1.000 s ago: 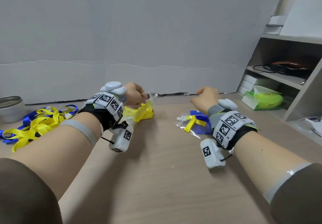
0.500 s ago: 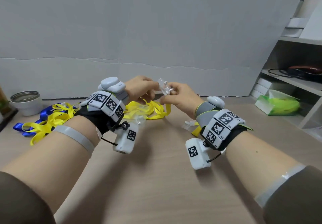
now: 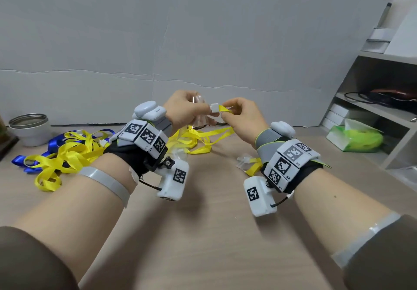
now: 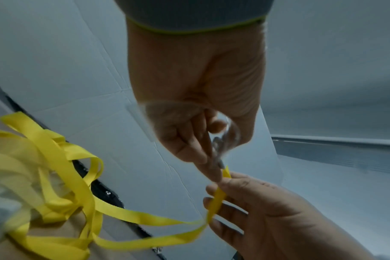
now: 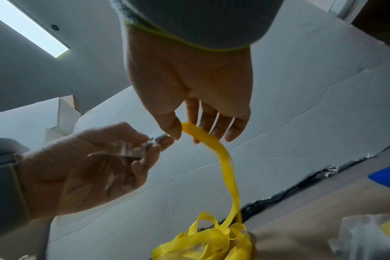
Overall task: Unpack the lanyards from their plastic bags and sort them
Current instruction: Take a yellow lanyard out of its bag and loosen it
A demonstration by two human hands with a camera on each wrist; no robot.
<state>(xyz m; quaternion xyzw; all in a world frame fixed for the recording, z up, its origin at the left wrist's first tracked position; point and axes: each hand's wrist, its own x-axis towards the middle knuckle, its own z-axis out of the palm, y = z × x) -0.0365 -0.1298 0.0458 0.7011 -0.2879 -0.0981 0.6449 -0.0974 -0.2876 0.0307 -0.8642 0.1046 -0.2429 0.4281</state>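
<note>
A yellow lanyard (image 3: 204,135) is being held up above the counter (image 3: 203,233), its white clip end (image 3: 214,108) sitting between the two hands while the rest of the ribbon is trailing down into a loose heap on the counter behind the wrists. The left hand (image 3: 184,109) is pinching the clip end, with a crumpled clear plastic bag (image 3: 199,118) also caught in its grip. The right hand (image 3: 242,118) is pinching the yellow ribbon just beside the clip, thumb against forefinger, the other fingers hanging relaxed. A still-bagged lanyard (image 3: 249,163) is lying on the counter, partly hidden by the right wrist. Far left, a tangled pile of yellow and blue lanyards (image 3: 65,152) is lying near a white pot (image 3: 30,129).
</note>
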